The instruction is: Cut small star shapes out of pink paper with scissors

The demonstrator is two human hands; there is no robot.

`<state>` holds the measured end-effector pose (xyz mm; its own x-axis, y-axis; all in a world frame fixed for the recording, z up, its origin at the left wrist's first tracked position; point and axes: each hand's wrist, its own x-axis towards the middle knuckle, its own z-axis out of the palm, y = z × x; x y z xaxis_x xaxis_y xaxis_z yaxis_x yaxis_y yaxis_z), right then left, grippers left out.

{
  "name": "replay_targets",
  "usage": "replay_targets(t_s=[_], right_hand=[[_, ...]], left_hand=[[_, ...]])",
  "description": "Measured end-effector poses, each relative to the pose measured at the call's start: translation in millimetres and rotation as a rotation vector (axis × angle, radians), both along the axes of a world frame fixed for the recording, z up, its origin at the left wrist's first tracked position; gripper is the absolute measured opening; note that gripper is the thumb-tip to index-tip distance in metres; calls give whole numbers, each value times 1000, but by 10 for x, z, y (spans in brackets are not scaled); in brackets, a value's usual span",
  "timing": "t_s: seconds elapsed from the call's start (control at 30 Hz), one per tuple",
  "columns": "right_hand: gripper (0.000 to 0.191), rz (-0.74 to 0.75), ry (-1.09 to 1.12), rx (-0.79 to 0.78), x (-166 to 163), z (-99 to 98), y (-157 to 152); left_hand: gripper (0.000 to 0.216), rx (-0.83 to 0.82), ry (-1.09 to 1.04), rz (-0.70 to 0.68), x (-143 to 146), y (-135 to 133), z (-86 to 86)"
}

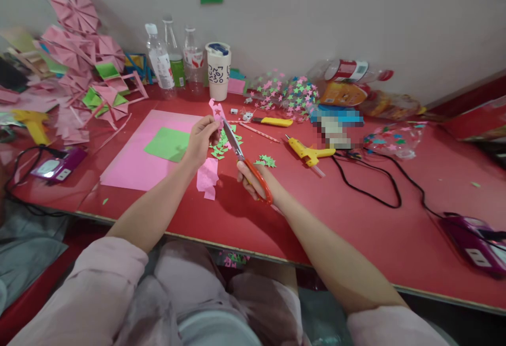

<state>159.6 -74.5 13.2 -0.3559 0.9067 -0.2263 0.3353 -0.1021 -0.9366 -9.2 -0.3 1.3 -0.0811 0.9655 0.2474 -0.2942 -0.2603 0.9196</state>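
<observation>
Between the fingertips of my left hand (202, 137) is a small pink piece of paper (217, 110) with cut edges. My right hand (255, 180) grips red-handled scissors (256, 173), whose blades point up and left and meet the pink paper. Below the blades lie green paper scraps (219, 149) and a larger cut pink paper piece (207, 177). A little heap of green paper stars (266, 161) sits just beyond my right hand. Left of my left hand, a green paper square (166, 144) rests on a large pink sheet (130, 164).
Along the wall stand plastic bottles (159, 61) and a white cup (219, 74), with folded pink paper (79, 45) at left. A yellow utility knife (276, 122), yellow glue gun (310, 152) and bags of paper stars (298, 95) lie behind. Black cords run to a purple power strip (474, 246).
</observation>
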Motion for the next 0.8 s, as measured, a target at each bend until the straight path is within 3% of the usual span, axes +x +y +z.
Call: replay_targets(t_s=[0.8], right_hand=[[45, -30, -48, 49, 0, -39, -9]], left_hand=[[20, -9, 49, -30, 34, -13, -26]])
